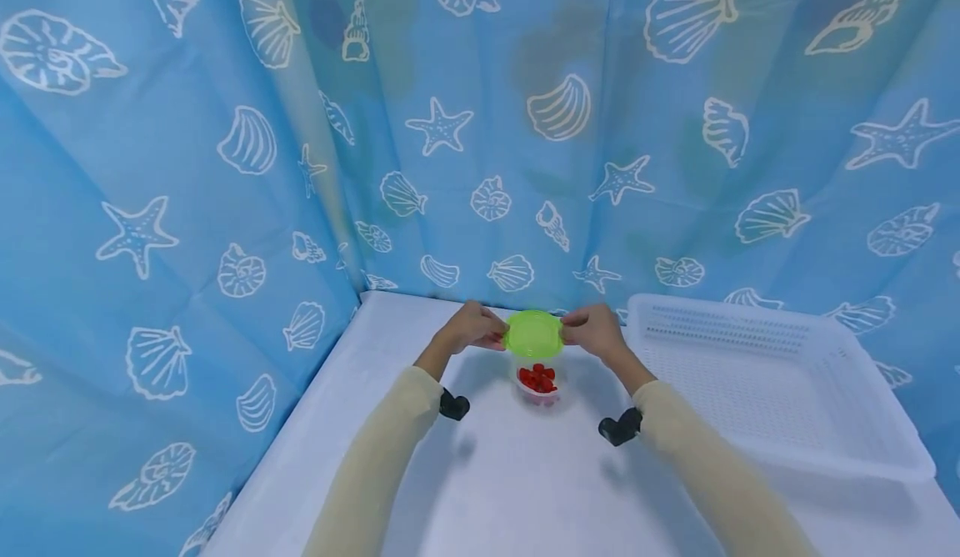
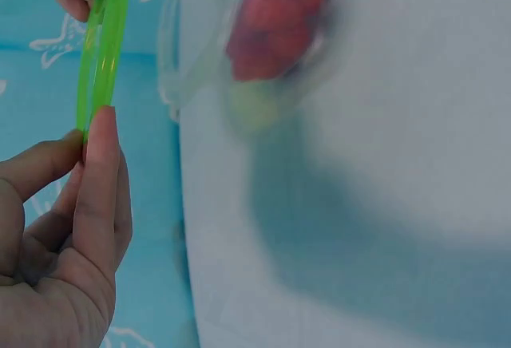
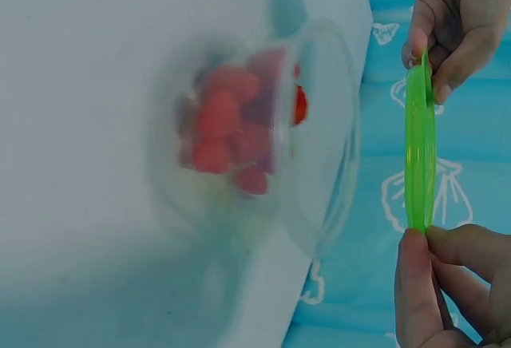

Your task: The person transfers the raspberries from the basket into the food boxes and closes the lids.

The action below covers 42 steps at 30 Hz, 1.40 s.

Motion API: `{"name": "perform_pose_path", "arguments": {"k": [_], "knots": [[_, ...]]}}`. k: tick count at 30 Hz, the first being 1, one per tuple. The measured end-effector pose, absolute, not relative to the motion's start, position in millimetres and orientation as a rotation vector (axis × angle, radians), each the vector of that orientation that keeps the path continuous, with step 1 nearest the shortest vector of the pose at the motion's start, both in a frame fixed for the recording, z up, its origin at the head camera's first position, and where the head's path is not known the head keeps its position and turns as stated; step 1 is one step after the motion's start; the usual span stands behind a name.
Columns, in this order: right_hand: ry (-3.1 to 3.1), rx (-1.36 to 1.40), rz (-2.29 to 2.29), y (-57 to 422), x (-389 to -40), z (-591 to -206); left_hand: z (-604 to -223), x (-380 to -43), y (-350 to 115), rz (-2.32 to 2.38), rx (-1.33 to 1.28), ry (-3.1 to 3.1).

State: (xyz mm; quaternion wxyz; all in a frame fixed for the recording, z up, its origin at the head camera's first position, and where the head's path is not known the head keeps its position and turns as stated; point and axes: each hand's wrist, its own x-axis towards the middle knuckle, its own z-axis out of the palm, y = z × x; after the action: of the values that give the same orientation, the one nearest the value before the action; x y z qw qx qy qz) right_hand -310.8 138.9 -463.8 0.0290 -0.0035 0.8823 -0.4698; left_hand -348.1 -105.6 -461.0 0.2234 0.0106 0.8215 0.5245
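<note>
A bright green plastic lid (image 1: 534,334) is held above a clear round container (image 3: 323,136). In the left wrist view the lid (image 2: 104,53) shows edge-on, apart from the container. My left hand (image 1: 474,326) pinches the lid's left edge between thumb and fingers. At the opposite edge, my right hand (image 1: 596,332) pinches it the same way. Several small red pieces (image 1: 538,379) lie inside the container, which stands uncovered on the white table; what they are is too blurred to tell.
To the right a large white perforated plastic basket (image 1: 750,390) stands on the white table (image 1: 540,490). A blue curtain (image 1: 480,165) with white shell prints hangs behind the table and along its left side.
</note>
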Motion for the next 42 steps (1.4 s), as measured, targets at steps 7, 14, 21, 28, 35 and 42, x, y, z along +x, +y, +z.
{"name": "perform_pose_path", "arguments": {"k": [7,14,21,28,35,42], "knots": [[2.812,0.022,-1.302,131.8,-298.3,-468.5,-473.9,-341.9,-106.2,1.423,0.032,2.239],[2.84,0.034,-1.329,128.8,-281.1,-482.0,-490.3,-333.4,-114.4,1.402,0.021,2.213],[2.87,0.093,-1.412,129.9,-270.1,-497.2,-497.7,-326.5,-114.0,1.419,0.036,2.22],[2.905,0.113,-1.511,130.9,-264.7,-508.2,-494.6,-320.2,-109.8,1.407,0.069,2.228],[2.807,0.272,-1.577,130.4,-262.1,-520.5,-499.5,-319.0,-105.3,1.425,0.021,2.209],[2.48,0.405,-1.864,134.8,-260.8,-530.1,-509.2,-322.3,-102.3,1.543,-0.04,2.038]]}}
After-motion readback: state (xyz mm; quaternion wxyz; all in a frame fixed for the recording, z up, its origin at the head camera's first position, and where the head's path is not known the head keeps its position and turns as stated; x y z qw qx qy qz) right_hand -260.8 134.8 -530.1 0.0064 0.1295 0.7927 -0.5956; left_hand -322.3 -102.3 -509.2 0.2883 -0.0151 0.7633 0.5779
